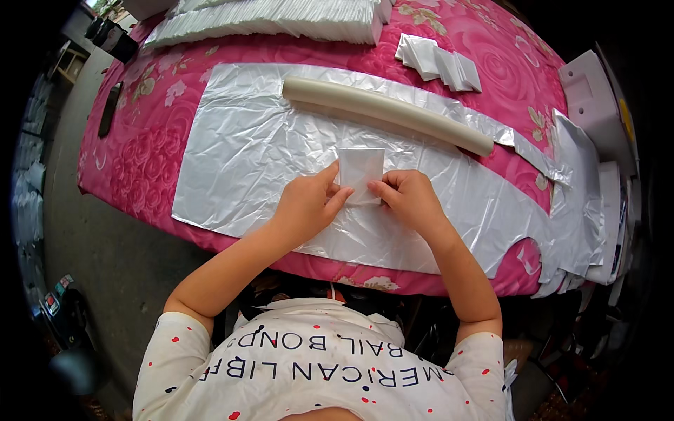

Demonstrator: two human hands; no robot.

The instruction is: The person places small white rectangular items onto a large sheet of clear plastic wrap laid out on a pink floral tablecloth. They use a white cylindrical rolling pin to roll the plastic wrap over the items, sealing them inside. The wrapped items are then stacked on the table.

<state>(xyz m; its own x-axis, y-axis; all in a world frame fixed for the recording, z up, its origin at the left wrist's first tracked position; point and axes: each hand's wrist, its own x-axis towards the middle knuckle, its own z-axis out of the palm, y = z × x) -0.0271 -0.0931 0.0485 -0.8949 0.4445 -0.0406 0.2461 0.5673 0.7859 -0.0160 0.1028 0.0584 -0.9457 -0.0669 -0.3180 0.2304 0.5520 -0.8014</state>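
Observation:
A small folded white plastic packet (361, 168), roughly rectangular, stands between my two hands above the plastic sheeting. My left hand (307, 203) holds its left edge, the thumb near the lower left corner and the index finger higher up. My right hand (413, 201) pinches the lower right corner between thumb and fingers. Beneath both hands lies a wide, crinkled sheet of shiny silvery-white plastic (246, 161). Across its far part rests a long beige tube (386, 112), slanting down toward the right.
A pink floral cloth (144, 151) covers the table. Long stacks of folded white packets (274, 24) line the far edge. Several loose packets (439, 63) lie far right. A dark narrow object (110, 110) sits at left. A white foam box (597, 98) stands at right beside draped plastic.

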